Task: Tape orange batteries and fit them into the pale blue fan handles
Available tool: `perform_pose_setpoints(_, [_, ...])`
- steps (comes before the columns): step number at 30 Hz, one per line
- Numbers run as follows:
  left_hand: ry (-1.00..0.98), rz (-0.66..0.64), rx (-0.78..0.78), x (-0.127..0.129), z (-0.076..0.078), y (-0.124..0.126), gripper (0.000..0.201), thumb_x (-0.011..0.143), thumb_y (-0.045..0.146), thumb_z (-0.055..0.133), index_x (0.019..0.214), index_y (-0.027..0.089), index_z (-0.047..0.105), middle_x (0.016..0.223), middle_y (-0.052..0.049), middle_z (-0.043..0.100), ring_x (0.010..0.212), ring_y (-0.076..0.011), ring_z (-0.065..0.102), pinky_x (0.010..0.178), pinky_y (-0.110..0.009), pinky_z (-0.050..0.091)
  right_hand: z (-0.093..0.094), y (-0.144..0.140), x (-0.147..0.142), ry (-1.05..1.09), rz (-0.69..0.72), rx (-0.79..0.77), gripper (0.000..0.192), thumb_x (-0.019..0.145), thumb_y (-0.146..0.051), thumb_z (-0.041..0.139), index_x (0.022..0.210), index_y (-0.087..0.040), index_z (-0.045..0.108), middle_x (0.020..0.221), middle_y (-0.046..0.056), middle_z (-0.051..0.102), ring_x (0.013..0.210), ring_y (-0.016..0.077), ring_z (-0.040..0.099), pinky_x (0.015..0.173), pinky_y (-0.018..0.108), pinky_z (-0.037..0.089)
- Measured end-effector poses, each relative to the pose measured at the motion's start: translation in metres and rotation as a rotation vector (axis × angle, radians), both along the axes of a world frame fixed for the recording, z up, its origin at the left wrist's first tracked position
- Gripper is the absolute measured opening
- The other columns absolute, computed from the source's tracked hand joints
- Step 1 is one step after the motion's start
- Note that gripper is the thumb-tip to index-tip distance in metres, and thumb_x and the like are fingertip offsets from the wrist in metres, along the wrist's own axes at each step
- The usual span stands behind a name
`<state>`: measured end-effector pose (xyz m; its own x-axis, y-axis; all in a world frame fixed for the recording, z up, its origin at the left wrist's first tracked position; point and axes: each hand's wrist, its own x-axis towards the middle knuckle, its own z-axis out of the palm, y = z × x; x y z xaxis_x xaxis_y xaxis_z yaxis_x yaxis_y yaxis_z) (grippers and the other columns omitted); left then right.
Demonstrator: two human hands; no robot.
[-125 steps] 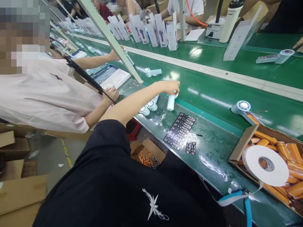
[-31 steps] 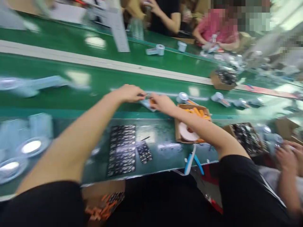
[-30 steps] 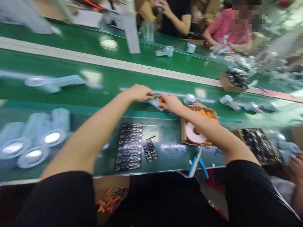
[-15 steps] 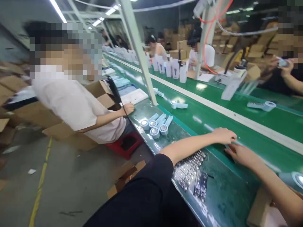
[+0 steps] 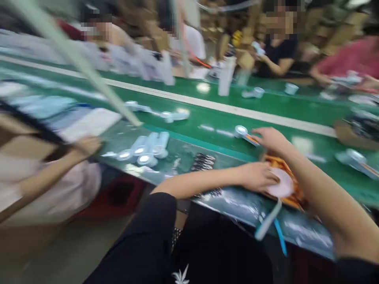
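My left hand [image 5: 260,176] reaches over an open container with orange contents [image 5: 297,182]. Its fingers curl at the edge of a white round piece [image 5: 282,185] on top, and blur hides what lies beneath them. My right hand [image 5: 271,140] is beyond it, over the green belt, fingers stretched out and apart. Beside those fingertips lies a light-blue handheld fan [image 5: 241,131] with an orange strip along its handle; whether they touch is unclear. Below the container, a pale strip [image 5: 268,223] and a blue strip [image 5: 280,236] hang over the table edge.
Several light-blue fans [image 5: 146,152] lie on the table to the left, near dark circuit boards [image 5: 203,161]. More fans [image 5: 174,115] lie on the belt. A slanted post [image 5: 85,67] rises at left. A co-worker's arm [image 5: 59,165] rests nearby; other people sit across the belt.
The view has swung right. My hands, close together over the belt before, are now apart: the left at the container, the right beside a fan on the belt.
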<state>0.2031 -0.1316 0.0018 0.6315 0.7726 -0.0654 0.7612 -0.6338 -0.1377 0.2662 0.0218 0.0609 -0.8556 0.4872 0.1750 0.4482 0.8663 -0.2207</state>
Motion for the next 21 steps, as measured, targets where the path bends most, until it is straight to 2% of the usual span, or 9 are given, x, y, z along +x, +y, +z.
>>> perform_pose_setpoints(2, [-0.144,-0.154,-0.026,0.012,-0.004,0.001,0.045,0.105,0.042,0.056,0.147,0.036,0.07,0.154,-0.005,0.068,0.144,-0.0259,0.059,0.122,-0.044,0.046,0.005,-0.009,0.054,-0.044,-0.057,-0.034,0.032,0.104,-0.034,0.064,0.125,-0.02,0.083,0.127,0.011,0.082,0.12,0.0321,0.075,0.105,0.041,0.057])
perform_pose_setpoints(4, [-0.254,-0.174,-0.068,0.015,-0.007,0.008,0.046,0.105,0.042,0.054,0.145,0.027,0.07,0.147,-0.01,0.072,0.139,-0.0292,0.061,0.122,-0.046,0.044,0.013,-0.025,0.097,0.012,-0.084,-0.08,0.033,0.103,-0.034,0.063,0.125,-0.02,0.083,0.122,0.008,0.083,0.113,0.0295,0.077,0.103,0.04,0.057])
perform_pose_setpoints(6, [-0.289,-0.137,-0.106,0.015,-0.008,0.014,0.046,0.103,0.045,0.058,0.141,0.023,0.072,0.143,-0.014,0.073,0.142,-0.0348,0.057,0.124,-0.051,0.039,0.02,-0.049,0.134,0.102,-0.12,-0.118,0.03,0.104,-0.037,0.063,0.119,-0.022,0.084,0.114,0.007,0.084,0.105,0.0271,0.078,0.1,0.04,0.058])
perform_pose_setpoints(8, [-0.276,-0.105,-0.165,0.016,-0.009,0.016,0.045,0.101,0.046,0.062,0.139,0.024,0.072,0.148,-0.013,0.07,0.15,-0.0405,0.048,0.128,-0.059,0.031,0.021,-0.076,0.17,0.181,-0.168,-0.15,0.029,0.104,-0.039,0.062,0.113,-0.024,0.085,0.111,0.006,0.084,0.103,0.027,0.078,0.099,0.041,0.059])
perform_pose_setpoints(12, [-0.277,-0.01,-0.279,0.029,-0.013,0.015,0.053,0.098,0.05,0.067,0.145,0.026,0.068,0.158,-0.014,0.062,0.155,-0.0486,0.038,0.129,-0.073,0.022,-0.003,-0.124,0.226,0.351,-0.32,-0.268,0.03,0.101,-0.049,0.067,0.106,-0.025,0.084,0.108,0.007,0.084,0.093,0.0269,0.078,0.088,0.042,0.062])
perform_pose_setpoints(15, [-0.35,0.026,-0.17,0.039,-0.015,0.009,0.054,0.102,0.046,0.064,0.148,0.018,0.065,0.157,-0.02,0.062,0.156,-0.0504,0.035,0.129,-0.077,0.022,-0.034,-0.152,0.239,0.544,-0.522,-0.399,0.045,0.096,-0.065,0.07,0.106,-0.022,0.081,0.088,0.006,0.081,0.069,0.0237,0.072,0.065,0.036,0.058])
perform_pose_setpoints(17, [-0.451,-0.002,-0.036,0.039,-0.012,0.001,0.052,0.104,0.043,0.061,0.148,0.016,0.062,0.156,-0.02,0.062,0.157,-0.0487,0.035,0.13,-0.075,0.026,-0.052,-0.171,0.231,0.634,-0.562,-0.529,0.059,0.094,-0.077,0.066,0.11,-0.021,0.078,0.071,0.003,0.074,0.055,0.0209,0.063,0.053,0.032,0.05])
perform_pose_setpoints(19, [-0.543,0.004,0.094,0.029,-0.008,-0.009,0.048,0.104,0.04,0.059,0.146,0.016,0.061,0.153,-0.018,0.063,0.157,-0.0457,0.038,0.132,-0.074,0.027,-0.06,-0.192,0.214,0.606,-0.463,-0.667,0.062,0.097,-0.081,0.061,0.101,-0.021,0.076,0.06,-0.001,0.065,0.047,0.0176,0.053,0.049,0.03,0.043])
perform_pose_setpoints(21, [-0.596,0.079,0.191,0.009,-0.004,-0.02,0.042,0.102,0.034,0.059,0.142,0.02,0.062,0.148,-0.014,0.066,0.156,-0.0418,0.041,0.136,-0.074,0.022,-0.06,-0.21,0.194,0.478,-0.253,-0.758,0.059,0.104,-0.074,0.058,0.08,-0.021,0.071,0.054,-0.002,0.058,0.046,0.0148,0.047,0.051,0.029,0.038])
